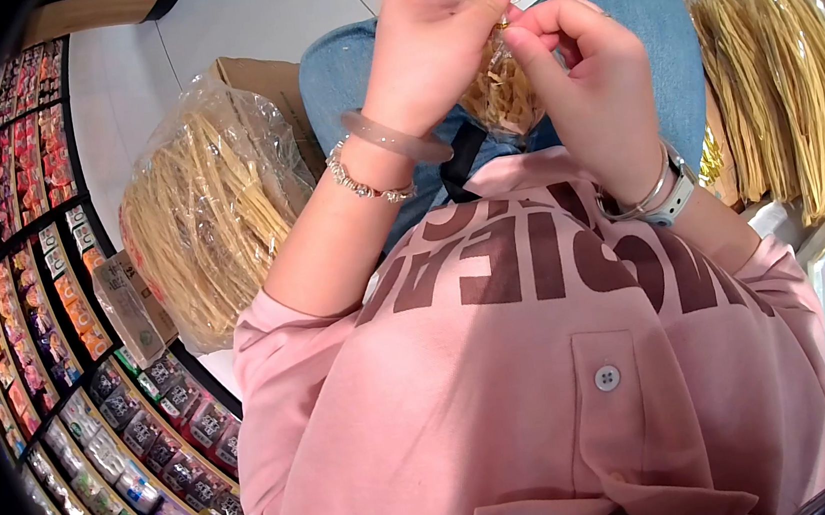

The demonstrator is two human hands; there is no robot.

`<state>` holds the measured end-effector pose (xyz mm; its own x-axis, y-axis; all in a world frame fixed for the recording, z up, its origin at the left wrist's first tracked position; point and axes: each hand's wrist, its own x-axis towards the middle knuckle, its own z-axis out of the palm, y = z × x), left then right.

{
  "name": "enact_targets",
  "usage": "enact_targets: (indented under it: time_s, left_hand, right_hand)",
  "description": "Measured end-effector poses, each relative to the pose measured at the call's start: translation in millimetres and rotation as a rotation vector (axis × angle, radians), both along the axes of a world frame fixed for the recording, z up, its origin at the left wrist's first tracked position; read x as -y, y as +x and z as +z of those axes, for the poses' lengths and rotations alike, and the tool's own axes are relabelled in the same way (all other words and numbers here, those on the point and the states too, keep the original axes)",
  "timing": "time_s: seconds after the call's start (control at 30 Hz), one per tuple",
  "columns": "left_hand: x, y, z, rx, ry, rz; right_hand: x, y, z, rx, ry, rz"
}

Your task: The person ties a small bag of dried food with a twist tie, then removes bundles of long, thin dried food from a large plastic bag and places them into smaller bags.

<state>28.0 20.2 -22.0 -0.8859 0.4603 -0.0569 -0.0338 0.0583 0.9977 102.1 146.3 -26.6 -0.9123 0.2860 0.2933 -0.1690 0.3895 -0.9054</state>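
pink shirt [428, 407]; left hand [430, 44] and right hand [601, 92] pinch clear bag [504, 95]; tiled floor [247, 23]; shelves [80, 200]

Black-edged display shelves [26, 237] to my left, small shiny packets in rows; bright orange packets [88, 339] along inner edge. Pale grey tiled floor [237, 24] ahead, beyond my knees.

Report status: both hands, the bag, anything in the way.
Left hand pinching top of small clear bag. Right hand pinching its neck, by gold tie. Bag partly hidden by hands. Nothing blocking; bagged yellow strips off to left.
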Motion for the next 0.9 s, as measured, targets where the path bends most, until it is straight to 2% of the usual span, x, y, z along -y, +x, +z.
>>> enact_targets:
  time_s: [0.1, 0.2, 0.3, 0.4, 0.53, 0.73, 0.9]
  left_hand:
    - [-5, 3, 0, 0.027, 0.028, 0.031]
    - [-8, 5, 1, 0.053, 0.036, 0.036]
    - [-5, 1, 0, 0.033, 0.019, -0.018]
    - [0, -8, -1, 0.036, -0.005, -0.088]
    - [-5, -4, 12, 0.089, 0.004, -0.119]
    - [-4, -6, 20, 0.221, -0.004, -0.145]
    - [-5, -13, 18, 0.249, -0.009, -0.156]
  right_hand:
    - [-4, 0, -2, -0.165, 0.416, -0.042]
    - [-1, 3, 6, -0.184, 0.486, -0.02]
    - [-9, 4, 6, -0.238, 0.449, 0.068]
    - [-21, -2, 4, -0.168, 0.204, 0.194]
    - [-34, -12, 7, -0.205, 0.233, 0.287]
    - [-48, -34, 16, -0.397, 0.626, 0.495]
    - [-48, -40, 40, -0.404, 1.024, 0.577]
